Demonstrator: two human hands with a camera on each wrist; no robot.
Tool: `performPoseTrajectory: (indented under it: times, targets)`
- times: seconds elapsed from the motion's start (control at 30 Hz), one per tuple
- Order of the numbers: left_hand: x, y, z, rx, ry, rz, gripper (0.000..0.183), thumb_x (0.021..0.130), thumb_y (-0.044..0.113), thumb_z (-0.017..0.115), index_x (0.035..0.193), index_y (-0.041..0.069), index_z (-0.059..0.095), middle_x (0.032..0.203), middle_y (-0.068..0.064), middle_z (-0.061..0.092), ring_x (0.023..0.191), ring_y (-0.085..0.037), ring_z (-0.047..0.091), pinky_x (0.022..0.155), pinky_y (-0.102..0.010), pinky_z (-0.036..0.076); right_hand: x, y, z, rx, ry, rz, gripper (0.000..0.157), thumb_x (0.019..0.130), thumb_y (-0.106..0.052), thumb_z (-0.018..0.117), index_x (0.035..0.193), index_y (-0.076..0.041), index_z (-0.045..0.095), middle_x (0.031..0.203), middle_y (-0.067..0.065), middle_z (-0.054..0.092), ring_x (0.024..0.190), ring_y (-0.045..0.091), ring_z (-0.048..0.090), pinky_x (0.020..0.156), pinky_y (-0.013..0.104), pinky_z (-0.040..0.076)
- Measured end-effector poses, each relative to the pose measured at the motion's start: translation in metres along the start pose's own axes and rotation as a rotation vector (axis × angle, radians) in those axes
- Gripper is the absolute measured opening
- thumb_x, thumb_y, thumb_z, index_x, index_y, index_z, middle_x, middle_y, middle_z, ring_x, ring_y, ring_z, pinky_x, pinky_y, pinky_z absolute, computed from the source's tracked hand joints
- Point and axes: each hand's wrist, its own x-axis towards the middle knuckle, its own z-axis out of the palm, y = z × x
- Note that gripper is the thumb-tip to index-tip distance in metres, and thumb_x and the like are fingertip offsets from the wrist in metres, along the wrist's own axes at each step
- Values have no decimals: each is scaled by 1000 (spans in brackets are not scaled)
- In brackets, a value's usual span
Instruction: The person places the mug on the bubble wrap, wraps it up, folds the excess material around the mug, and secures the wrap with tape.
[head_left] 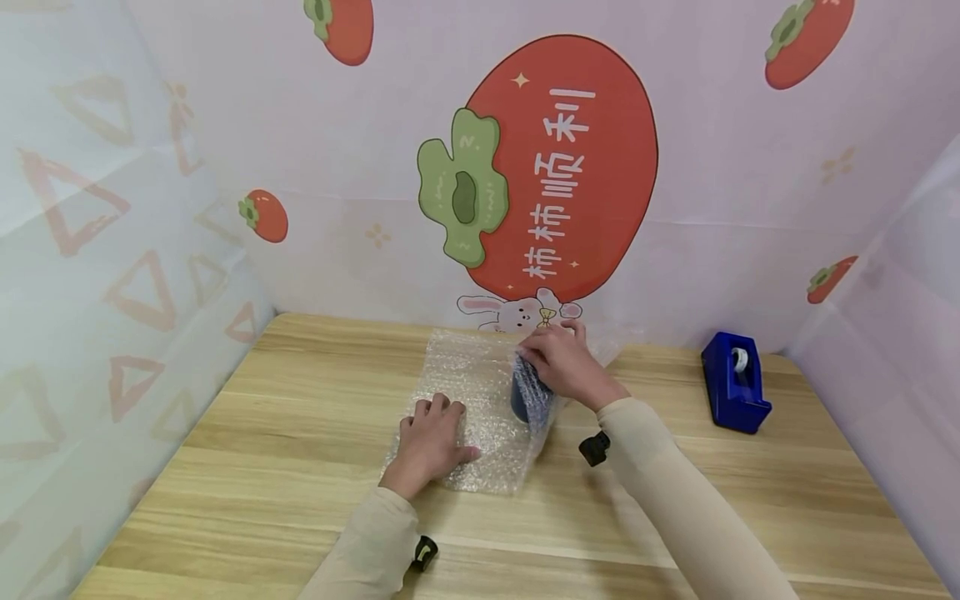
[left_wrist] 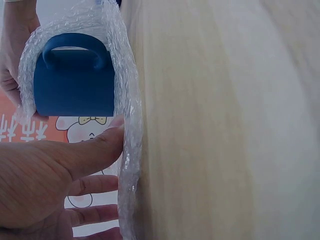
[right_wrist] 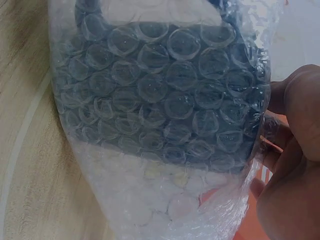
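A blue mug [head_left: 519, 400] stands upright on a sheet of clear bubble wrap [head_left: 480, 450]. One side of the sheet is folded up and over the mug; the left wrist view shows the blue mug [left_wrist: 75, 87] with its handle inside that fold. At the mug's top, my right hand [head_left: 558, 360] grips the raised part of the bubble wrap. Through the bubbles the mug shows dark in the right wrist view, beside the right hand [right_wrist: 295, 150]. My left hand [head_left: 432, 442] rests on the flat left part of the sheet, fingers spread.
A blue tape dispenser [head_left: 735, 383] with a roll of tape stands at the right rear of the wooden table [head_left: 300, 400]. Behind the table hangs a printed backdrop [head_left: 360, 167], with side panels at left and right.
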Motion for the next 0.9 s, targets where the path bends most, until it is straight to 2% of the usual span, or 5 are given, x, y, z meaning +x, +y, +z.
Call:
performPoseTrajectory:
  times: [0.2,0.47,0.9]
  targets:
    - [0,0,0,-1,2,0,64,82,46,82,130,11,61,133,-16,51,126,-42,44,95,-63,41,4,1,4,13,0,41,14,99,-13,66,99,-10,80,97,2,75,101,23,65,107,58,22]
    - [0,-1,1,4,7,3,63,82,47,82,130,11,61,133,-16,50,127,-42,44,95,-63,40,6,-4,6,-9,52,71,12,96,-12,69,94,-9,81,93,2,73,97,23,65,107,59,23]
    - [0,0,1,11,4,-1,65,82,47,82,132,11,61,135,-16,50,127,-42,44,96,-64,40,10,-8,8,108,45,250,11,94,-14,72,95,-9,81,93,2,72,95,24,66,109,57,18]
